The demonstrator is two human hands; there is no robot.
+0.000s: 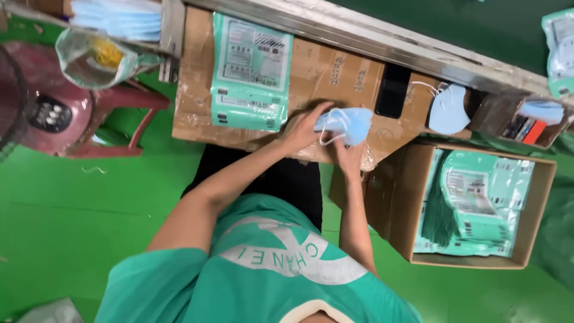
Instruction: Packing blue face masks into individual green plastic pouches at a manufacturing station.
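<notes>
A light blue face mask (353, 122) with white ear loops is held over a cardboard work board (335, 72) laid across my lap. My left hand (302, 130) grips the mask's left end, fingers curled around it. My right hand (347, 158) holds it from below, with one loop hanging by the fingers. Left of my hands, a stack of teal plastic packaging bags (251, 72) lies flat on the board. A second blue mask (448, 110) rests on the board's right end, beyond a black phone (393, 90).
An open cardboard box (541, 209) at my right holds more teal bags (478, 206). A red plastic stool (119, 101), a fan (15, 101) and a clear bag (98, 57) stand left on the green floor. More blue masks (119, 18) are piled top left.
</notes>
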